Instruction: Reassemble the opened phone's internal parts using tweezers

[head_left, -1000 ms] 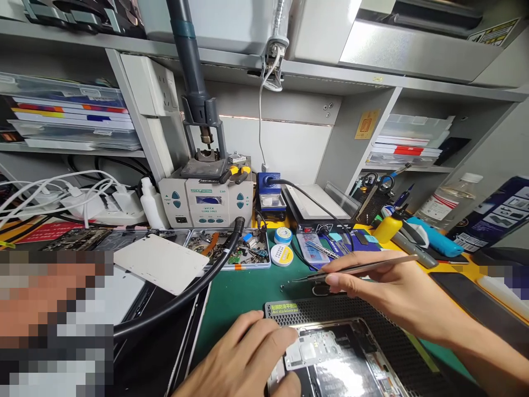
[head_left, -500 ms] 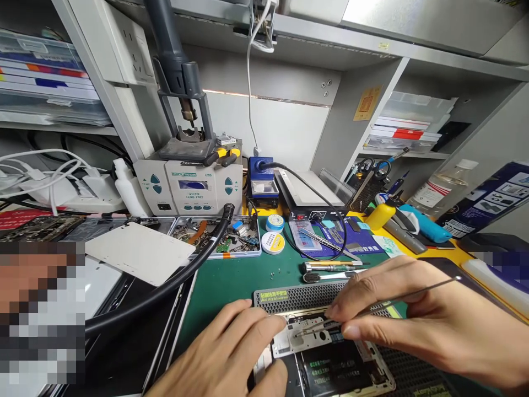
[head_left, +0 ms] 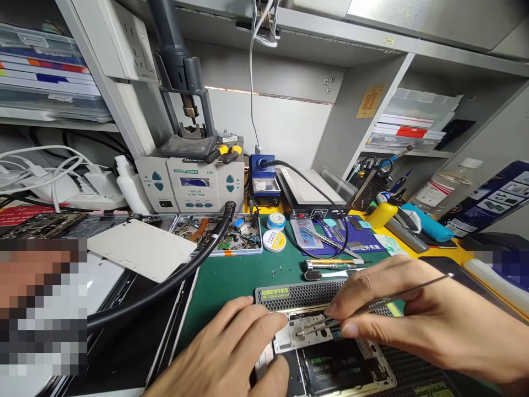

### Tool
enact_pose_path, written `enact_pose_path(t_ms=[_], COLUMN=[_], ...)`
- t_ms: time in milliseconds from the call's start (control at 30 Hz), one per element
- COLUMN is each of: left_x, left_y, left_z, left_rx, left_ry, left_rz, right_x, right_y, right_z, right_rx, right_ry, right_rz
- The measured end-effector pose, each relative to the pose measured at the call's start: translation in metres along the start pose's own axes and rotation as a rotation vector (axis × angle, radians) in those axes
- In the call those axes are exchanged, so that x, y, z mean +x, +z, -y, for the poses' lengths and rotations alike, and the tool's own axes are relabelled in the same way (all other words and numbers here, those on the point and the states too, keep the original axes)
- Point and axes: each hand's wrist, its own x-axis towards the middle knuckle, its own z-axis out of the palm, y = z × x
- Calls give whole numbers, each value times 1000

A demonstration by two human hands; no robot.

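An opened phone lies on the dark anti-slip mat, its black battery showing. My left hand steadies it at the left end, fingertips on the upper corner and thumb bent nearer me; part of the phone is hidden under it. Pinched between thumb and fingers of my right hand is a pair of metal tweezers. Their tips point left and down onto the silvery metal plate above the battery. Whether the tips grip anything there is too small to tell.
Beyond the mat lie a brush and screwdrivers. A black hose from the hot-air station crosses the left side over a white panel. Two small round tins stand near a tray of parts.
The tweezers have turned slightly in my right hand, and lettering on their side now shows. My left hand stays on the phone. The whole view has shifted a little.
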Motion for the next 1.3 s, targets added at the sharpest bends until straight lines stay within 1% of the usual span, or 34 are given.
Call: enact_pose_path(t_ms=[333, 467, 667, 933, 1000, 1133, 1300], left_x=[-1, -2, -4, -5, -6, -4, -1], left_y=[-3, -5, -6, -7, -7, -7, -6], left_z=[0, -1, 1, 4, 4, 3, 1], left_rx=[12, 1, 46, 46, 37, 30, 22], left_ry=[8, 52, 132, 130, 127, 123, 87], left_rz=[20, 25, 41, 68, 73, 47, 43], right_x=[-1, -1, 0, 0, 1, 9, 14], right_y=[-1, -1, -1, -4, -3, 2, 6], right_z=[-1, -1, -2, 1, 5, 13, 15], right_rx=[-10, -13, -11, -20, -43, -76, -80], right_ry=[-7, -8, 2, 17, 29, 50, 38], right_rz=[-6, 2, 2, 12, -13, -95, -102])
